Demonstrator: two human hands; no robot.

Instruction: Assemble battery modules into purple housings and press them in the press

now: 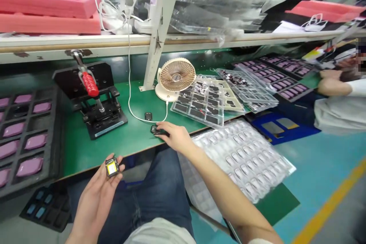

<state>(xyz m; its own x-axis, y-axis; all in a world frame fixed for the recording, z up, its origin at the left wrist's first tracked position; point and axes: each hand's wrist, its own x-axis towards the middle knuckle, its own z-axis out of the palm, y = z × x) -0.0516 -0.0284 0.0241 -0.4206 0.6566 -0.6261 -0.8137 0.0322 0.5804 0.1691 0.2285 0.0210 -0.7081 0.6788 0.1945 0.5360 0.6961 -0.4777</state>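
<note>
My left hand [98, 190] is raised over my lap, fingers closed round a small dark module with a yellow face [111, 167]. My right hand [173, 135] reaches onto the green bench top [85, 148], its fingers pinched on a small black part [156, 130] near the front edge. A second small black part [148, 116] lies a little behind it, untouched. A black toggle press with a red handle [91, 97] stands to the left of both hands.
A small beige fan [175, 78] with a white cable stands behind my right hand. Clear plastic trays of parts [206, 101] lie right of it, more [243, 156] overhanging the edge. A black tray with purple pieces [25, 137] is at left. Another person's arm [334, 85] rests at far right.
</note>
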